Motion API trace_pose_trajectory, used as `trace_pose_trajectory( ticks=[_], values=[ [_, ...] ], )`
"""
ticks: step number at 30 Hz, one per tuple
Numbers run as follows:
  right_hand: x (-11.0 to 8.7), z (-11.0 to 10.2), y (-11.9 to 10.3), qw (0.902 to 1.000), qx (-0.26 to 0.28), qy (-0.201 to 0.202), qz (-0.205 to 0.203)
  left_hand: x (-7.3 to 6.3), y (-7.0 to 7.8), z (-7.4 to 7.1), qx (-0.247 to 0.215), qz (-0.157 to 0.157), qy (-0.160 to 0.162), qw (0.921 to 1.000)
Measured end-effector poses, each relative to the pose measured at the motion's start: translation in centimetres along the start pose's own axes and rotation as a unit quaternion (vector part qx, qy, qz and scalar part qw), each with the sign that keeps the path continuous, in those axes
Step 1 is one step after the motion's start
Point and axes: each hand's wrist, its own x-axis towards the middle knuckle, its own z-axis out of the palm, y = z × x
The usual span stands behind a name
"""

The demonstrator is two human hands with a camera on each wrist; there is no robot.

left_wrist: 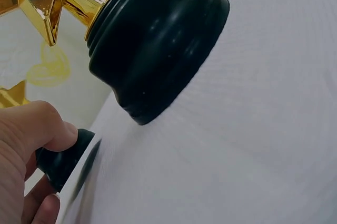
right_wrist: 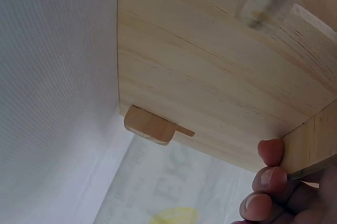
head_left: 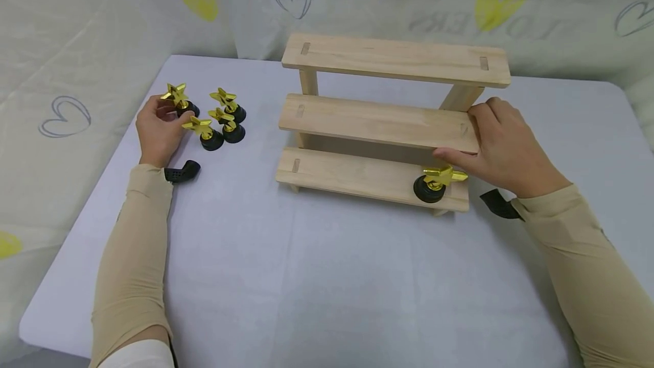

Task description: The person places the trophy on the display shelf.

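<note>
Trophy (head_left: 181, 103) upright, star (head_left: 175, 93) up, in left hand (head_left: 157, 132).

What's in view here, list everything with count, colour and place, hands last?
Table: one, white, across the centre.
Backdrop: one, whitish with yellow and grey hearts, behind and left of the table.
Shelf rack: one, pale wood, on the table right of centre.
Star trophies: five, gold stars on black bases, four at the table's left, one toward the right end of the rack's lowest tier.
Sleeves: two, beige, at frame left and right.
Wrist pieces: two, black, one by each sleeve's end.
Left hand: one, bare, holding the leftmost trophy.
Right hand: one, bare, gripping the middle tier's right end.
</note>
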Motion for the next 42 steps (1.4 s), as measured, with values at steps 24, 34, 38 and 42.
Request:
trace_pose_trajectory(
  ticks=[24,34,38,42],
  values=[
    [-0.4,-1.2,0.1,0.9999,0.003,-0.010,0.011,0.4,0.8,0.5,-0.053,0.005,0.014,0.9985],
    [-0.3,-1.1,0.3,0.9999,0.006,-0.009,0.000,0.1,1.0,0.4,-0.070,-0.005,0.009,0.9975],
    [-0.2,-0.7,0.2,0.9999,0.001,0.000,-0.012,-0.1,0.7,0.2,-0.101,-0.015,0.015,0.9946],
    [0.1,-0.3,0.0,0.9990,-0.012,0.010,-0.041,-0.2,0.5,-0.2,-0.109,-0.022,0.013,0.9937]
  ],
)
